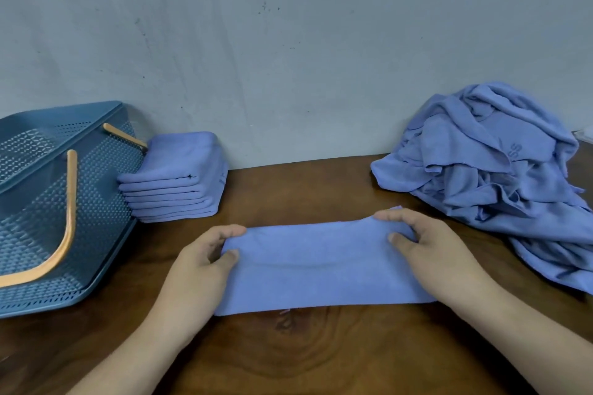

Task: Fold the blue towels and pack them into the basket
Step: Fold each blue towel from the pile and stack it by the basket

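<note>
Towel point(321, 266), folded into a long band, lies flat on the table point(321, 356) between both hands. Left hand point(199, 269) pinches its left end, thumb on top and fingers curled over the far edge; right hand point(430, 247) pinches the right end likewise. Stack point(176, 179) of folded towels sits touching the basket point(57, 208) (left side), the loose pile point(500, 176) at right.

We are finding open table point(305, 189) between the folded stack point(173, 183) and the loose pile point(487, 170). The basket point(96, 202) is crowding the left side; the wall point(288, 58) is closing the back.
</note>
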Available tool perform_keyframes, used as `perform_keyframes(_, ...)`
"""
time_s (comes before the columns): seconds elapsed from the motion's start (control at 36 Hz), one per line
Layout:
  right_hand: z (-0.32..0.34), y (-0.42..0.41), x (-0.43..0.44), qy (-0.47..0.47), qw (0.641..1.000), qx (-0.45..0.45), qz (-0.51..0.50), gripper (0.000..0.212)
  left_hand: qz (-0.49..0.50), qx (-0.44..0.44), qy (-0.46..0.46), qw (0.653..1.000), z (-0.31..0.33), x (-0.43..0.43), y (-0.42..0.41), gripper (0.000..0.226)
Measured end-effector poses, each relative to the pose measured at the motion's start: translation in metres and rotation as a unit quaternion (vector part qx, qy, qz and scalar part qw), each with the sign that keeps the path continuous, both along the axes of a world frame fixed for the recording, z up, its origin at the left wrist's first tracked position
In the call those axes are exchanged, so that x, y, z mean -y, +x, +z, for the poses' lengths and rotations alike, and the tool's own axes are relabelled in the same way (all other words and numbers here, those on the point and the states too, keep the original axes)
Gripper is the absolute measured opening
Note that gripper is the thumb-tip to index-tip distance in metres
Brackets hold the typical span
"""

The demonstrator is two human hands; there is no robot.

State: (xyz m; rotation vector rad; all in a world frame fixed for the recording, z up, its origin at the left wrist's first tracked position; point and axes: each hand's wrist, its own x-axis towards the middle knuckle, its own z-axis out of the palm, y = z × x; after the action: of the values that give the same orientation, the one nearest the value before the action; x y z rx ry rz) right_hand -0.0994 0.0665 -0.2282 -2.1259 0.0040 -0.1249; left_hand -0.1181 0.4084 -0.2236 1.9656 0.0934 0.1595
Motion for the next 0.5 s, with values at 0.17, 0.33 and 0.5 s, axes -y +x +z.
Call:
perform_keyframes(0.17,-0.004,0.005,0.001,-0.047,0.999,-0.009,0.005,0.039,0.008,0.022,0.058,0.998,-0.005,-0.002,0.001,0.040)
perform_keyframes(0.33,0.002,0.005,0.002,-0.083,0.996,-0.014,-0.004,0.044,0.024,0.031,0.099,0.994,-0.005,0.000,0.004,0.042)
perform_keyframes(0.5,0.007,0.001,-0.005,-0.144,0.989,-0.019,-0.021,0.046,0.033,0.021,0.166,0.985,-0.002,0.006,0.004,0.046)
